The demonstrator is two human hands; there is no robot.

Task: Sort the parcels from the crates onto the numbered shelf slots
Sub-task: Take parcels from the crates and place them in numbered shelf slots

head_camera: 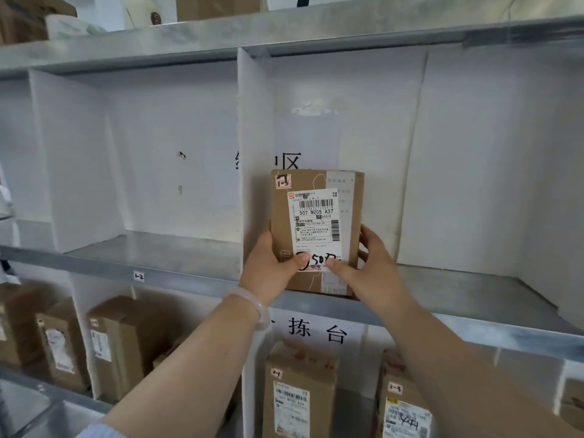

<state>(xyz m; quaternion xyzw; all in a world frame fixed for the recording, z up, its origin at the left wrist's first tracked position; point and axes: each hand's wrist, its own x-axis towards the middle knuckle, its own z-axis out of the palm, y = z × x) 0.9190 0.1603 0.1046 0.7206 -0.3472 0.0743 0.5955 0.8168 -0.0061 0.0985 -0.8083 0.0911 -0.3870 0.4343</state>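
A brown cardboard parcel (316, 229) with a white shipping label stands upright at the front edge of the middle shelf (458, 289), in the slot just right of a white divider (252, 153). My left hand (271, 267) grips its lower left side, thumb on the label. My right hand (366, 267) grips its lower right side, thumb also on the label. A pale bangle sits on my left wrist. Handwritten digits on the label are partly covered by my thumbs.
The slot to the left, tagged 1-2 (138, 276), holds nothing. On the shelf below stand several brown parcels (300, 393), some tagged with slot numbers. More boxes (218, 6) sit on the top shelf. White panels divide the slots.
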